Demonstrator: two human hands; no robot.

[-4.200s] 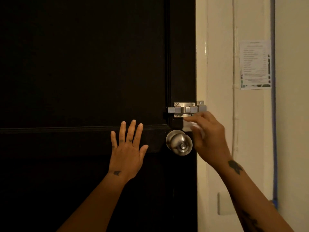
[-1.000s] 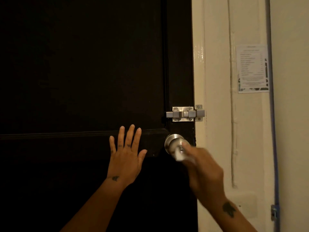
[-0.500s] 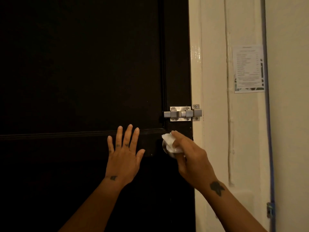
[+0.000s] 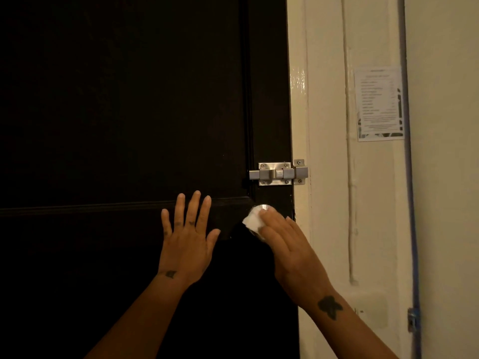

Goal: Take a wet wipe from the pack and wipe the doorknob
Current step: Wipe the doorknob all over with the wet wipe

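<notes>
We've got our left hand spread flat on the door, probably to steady it, while our right hand presses the wet wipe over the doorknob, just below the latch.

A dark panelled door is seen from nine to twelve o'clock. At three o'clock, a cream wall is dimly lit, and a printed notice is stuck there.
</notes>
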